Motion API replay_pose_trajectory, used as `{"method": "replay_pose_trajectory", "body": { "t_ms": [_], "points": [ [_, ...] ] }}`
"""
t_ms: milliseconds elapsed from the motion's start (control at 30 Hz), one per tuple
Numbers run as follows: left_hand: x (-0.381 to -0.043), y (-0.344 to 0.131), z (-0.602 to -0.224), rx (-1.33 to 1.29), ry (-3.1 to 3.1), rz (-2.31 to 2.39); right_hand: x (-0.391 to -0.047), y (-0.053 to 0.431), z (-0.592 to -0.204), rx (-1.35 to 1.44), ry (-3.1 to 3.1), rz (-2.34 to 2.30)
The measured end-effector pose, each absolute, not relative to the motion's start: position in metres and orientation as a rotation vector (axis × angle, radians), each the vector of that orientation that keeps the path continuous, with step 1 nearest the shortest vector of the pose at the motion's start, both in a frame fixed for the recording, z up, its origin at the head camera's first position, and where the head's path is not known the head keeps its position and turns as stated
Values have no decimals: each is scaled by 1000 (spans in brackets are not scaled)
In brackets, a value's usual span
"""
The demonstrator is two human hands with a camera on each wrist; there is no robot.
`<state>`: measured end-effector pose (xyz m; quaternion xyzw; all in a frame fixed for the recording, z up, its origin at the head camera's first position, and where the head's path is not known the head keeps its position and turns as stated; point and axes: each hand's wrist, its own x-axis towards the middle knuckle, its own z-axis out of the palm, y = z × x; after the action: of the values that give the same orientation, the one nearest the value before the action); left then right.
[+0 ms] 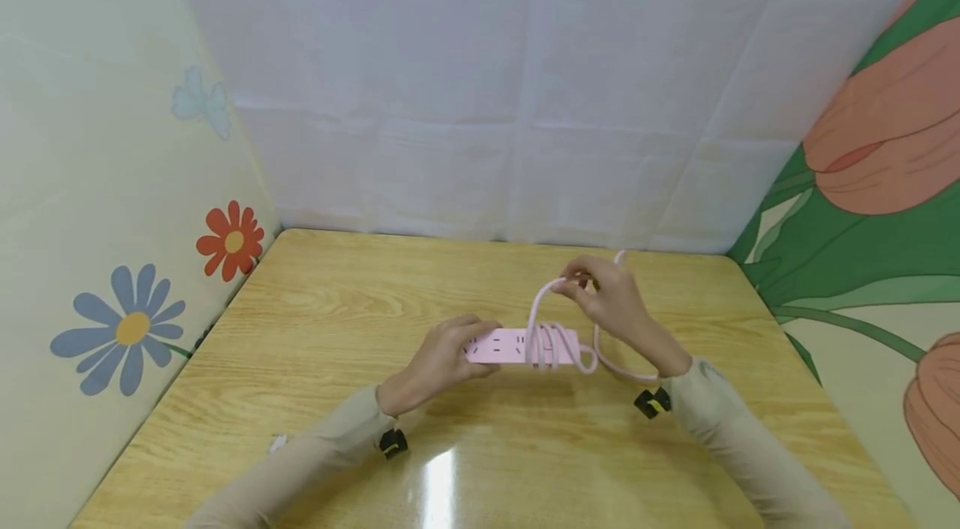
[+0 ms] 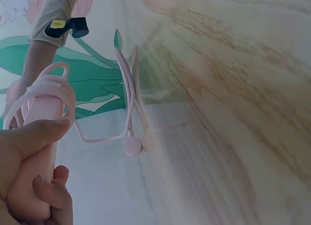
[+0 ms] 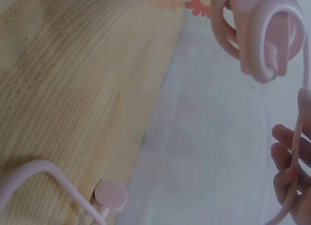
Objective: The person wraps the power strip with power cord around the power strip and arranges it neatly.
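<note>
Sleeves: both pale beige point(image 1: 315, 454), with a small black device point(image 1: 652, 403) at each wrist.
Scrap: a small white bit point(image 1: 278, 442) on the table beside the left sleeve.
Left hand: the left hand point(image 1: 446, 352) is clamped round the left end of the power strip, thumb on one side, fingers curled on the other.
Power strip: pink point(image 1: 495, 346), held up off the table.
Cord: pink point(image 1: 534, 314), looped several times round the strip's right end; one strand rises to the right hand, and more trails near the right wrist.
Right hand: the right hand point(image 1: 611, 300), apart from the left, pinches the cord above the strip.
Plug: round and pink point(image 3: 111, 194), on the table near its far edge.
Table: wood-grained point(image 1: 360, 279).
Backdrop: creased white cloth point(image 1: 412, 96) beyond the table.
</note>
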<state>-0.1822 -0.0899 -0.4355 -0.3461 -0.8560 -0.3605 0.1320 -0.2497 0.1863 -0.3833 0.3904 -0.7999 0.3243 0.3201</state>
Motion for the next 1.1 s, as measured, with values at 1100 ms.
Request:
{"method": "replay_pose_trajectory", "body": {
  "t_ms": [1100],
  "points": [
    [-185,-88,-429,-1097,-2198,-1064,-250,176,-402,1056,-2491,1122]
  ]
}}
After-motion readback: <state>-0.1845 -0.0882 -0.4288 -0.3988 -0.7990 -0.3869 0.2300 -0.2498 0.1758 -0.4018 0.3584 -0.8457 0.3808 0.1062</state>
